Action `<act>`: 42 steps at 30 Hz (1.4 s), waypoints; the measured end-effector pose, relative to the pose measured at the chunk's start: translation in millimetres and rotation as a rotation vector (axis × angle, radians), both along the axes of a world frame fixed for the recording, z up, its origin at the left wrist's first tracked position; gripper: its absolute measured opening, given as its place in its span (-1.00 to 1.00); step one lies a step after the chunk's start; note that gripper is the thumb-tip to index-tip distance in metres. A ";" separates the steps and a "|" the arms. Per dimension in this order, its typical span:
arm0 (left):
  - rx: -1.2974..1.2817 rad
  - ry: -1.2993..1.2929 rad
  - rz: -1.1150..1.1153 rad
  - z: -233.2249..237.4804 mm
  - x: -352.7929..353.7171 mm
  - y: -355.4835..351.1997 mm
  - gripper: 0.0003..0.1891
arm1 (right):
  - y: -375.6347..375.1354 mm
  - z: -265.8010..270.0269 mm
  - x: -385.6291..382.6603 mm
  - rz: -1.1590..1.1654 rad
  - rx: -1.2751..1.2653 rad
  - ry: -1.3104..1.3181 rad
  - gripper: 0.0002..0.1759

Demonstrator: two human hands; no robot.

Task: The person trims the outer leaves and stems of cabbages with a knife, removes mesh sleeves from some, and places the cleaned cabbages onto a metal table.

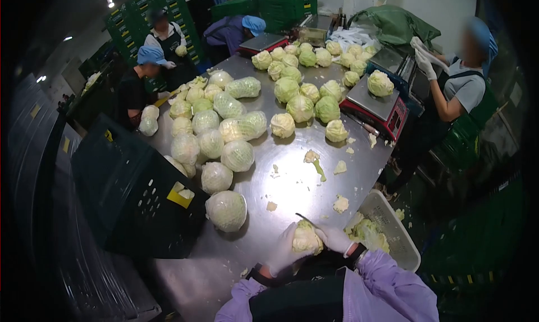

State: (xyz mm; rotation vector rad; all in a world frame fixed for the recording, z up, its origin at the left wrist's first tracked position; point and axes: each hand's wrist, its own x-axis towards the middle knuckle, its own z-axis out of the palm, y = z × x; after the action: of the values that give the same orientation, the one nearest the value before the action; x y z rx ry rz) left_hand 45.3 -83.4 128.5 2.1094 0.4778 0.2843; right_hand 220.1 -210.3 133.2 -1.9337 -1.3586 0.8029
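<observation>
At the bottom centre of the frame, a cabbage (307,239) sat at the near edge of the steel surface (292,181), with the left hand (282,252) clasped around its left side. The right hand (336,239) touched the other side; whether its grip was clenched could not be told. The head looked dense and firm with slippery outer leaves, best cupped around its middle.

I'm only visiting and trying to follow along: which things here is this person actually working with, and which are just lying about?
In hand: cabbage, gripped by the left hand and touched by the right hand; white basket of leaves beside it.
Lying about: wrapped cabbages, red scale, dark crate, leaf scraps on the table.
</observation>
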 end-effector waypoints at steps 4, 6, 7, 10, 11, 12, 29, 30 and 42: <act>-0.061 0.005 0.006 2.5 -4.9 -2.0 0.03 | 0.9 -11.2 6.4 -0.002 -0.074 0.062 -0.61; -0.080 -0.008 0.013 1.1 -4.4 -5.4 0.03 | 0.7 9.7 11.5 -0.026 -0.124 0.149 -0.59; -0.104 -0.016 0.029 3.0 -3.5 -5.8 0.03 | 2.2 18.4 16.7 -0.054 -0.260 0.320 -0.58; -0.139 -0.017 0.049 2.1 -4.1 -5.7 0.04 | -4.2 14.1 21.1 -0.090 -0.287 0.566 -0.56; -0.105 0.013 0.044 5.6 -4.4 -5.6 0.04 | -2.3 24.8 20.1 -0.057 -0.325 0.497 -0.57; -0.071 0.042 0.037 7.5 -4.4 -5.5 0.04 | -1.2 31.3 18.7 -0.026 -0.362 0.428 -0.58; 0.029 0.015 -0.053 8.1 -18.7 -6.1 -0.05 | 20.1 -54.9 42.5 0.025 -0.242 -0.200 -0.69; -0.018 -0.032 -0.072 3.0 -25.2 -4.0 -0.06 | 21.3 -60.8 41.3 0.017 -0.153 -0.281 -0.67; 0.049 -0.107 0.268 -9.4 -34.1 -31.3 0.07 | -13.5 11.2 -33.1 -0.294 -0.190 0.400 -0.39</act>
State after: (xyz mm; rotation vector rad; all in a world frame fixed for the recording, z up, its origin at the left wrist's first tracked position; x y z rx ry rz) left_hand 11.2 -114.7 119.2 2.0645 0.6965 0.5645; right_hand 187.0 -223.8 144.4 -1.9204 -0.7651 1.1270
